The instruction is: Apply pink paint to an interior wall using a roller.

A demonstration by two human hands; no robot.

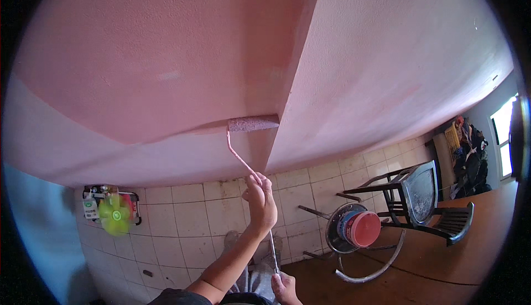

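Observation:
A paint roller, its sleeve coated in pale pinkish paint, lies against the pink wall where it meets a jutting corner. Its bent wire frame runs down to my left hand, whose fingers are wrapped around the upper part of the thin pole. Lower down, close to my body, my right hand is closed around the pole's lower end.
To the right, a pink paint bucket rests on a round metal stool. Beyond it is a dark chair. A green-bladed fan sits by the wall at left, on the tiled floor. Piled clothes lie far right.

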